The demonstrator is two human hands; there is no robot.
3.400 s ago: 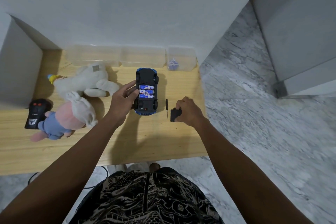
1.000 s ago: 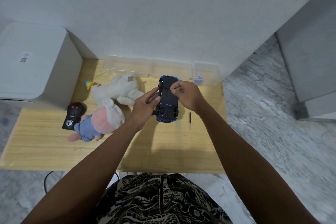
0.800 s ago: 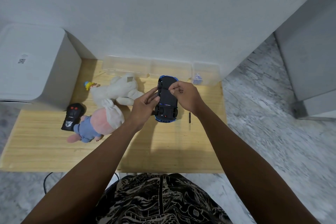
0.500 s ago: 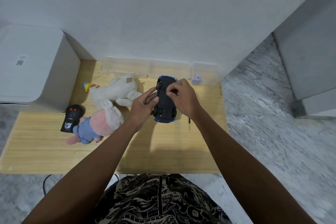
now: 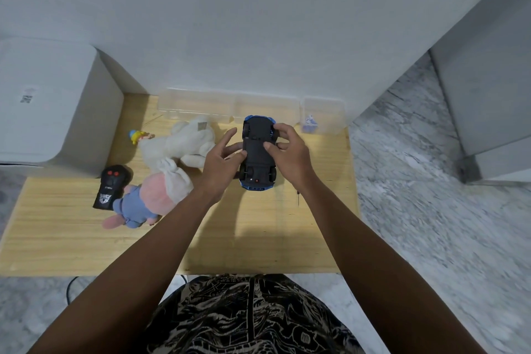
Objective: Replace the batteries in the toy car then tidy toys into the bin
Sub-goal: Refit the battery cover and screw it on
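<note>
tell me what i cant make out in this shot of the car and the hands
Head view, the only one:
- Screwdriver: mostly hidden under the right hand and wrist.
- Toy car upside down: its top is hidden, and any cover screw is too small to see.
- Blue item in the small clear box: too small to identify.
- Left hand covers the car's left side.

A blue toy car with a black underside (image 5: 257, 149) lies belly-up on the pale wooden table (image 5: 71, 236). The left hand (image 5: 221, 165) touches its left flank and the right hand (image 5: 290, 154) its right flank. Left of the car lie a white plush animal (image 5: 181, 142), a pink-and-blue plush doll (image 5: 149, 201) and a black remote controller (image 5: 110, 187).
</note>
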